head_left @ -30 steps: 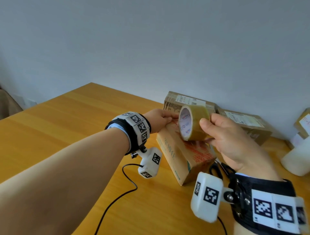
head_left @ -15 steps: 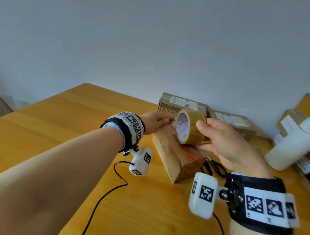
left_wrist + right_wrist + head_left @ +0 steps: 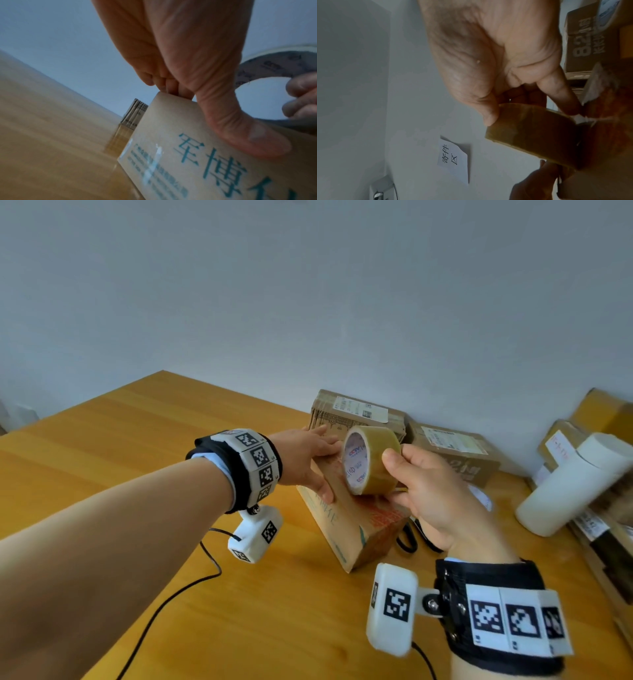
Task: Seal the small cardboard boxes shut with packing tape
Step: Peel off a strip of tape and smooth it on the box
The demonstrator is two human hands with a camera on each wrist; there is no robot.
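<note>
A small cardboard box (image 3: pixel 356 529) with teal print on its side lies on the wooden table (image 3: pixel 137 460). My left hand (image 3: pixel 318 463) holds its far left end, fingers on top and thumb (image 3: pixel 248 135) pressed on the printed side (image 3: pixel 188 169). My right hand (image 3: pixel 400 474) grips a roll of brownish packing tape (image 3: pixel 376 460), thumb on the outer rim and fingers underneath. The roll stands on edge just above the box top, beside my left fingers. In the right wrist view the tape roll (image 3: pixel 530 132) hides where it meets the box.
Two labelled cardboard boxes (image 3: pixel 356 412) (image 3: pixel 452 450) stand against the wall behind. Black-handled scissors (image 3: pixel 411 537) lie right of the box. A white cylinder (image 3: pixel 575 484) and more boxes (image 3: pixel 603 419) crowd the right side. A black cable (image 3: pixel 171 604) trails across the near table.
The roll has sunk slightly toward the box top. My left thumb has spread down onto the box's printed side. The head view has drifted a little to the right.
</note>
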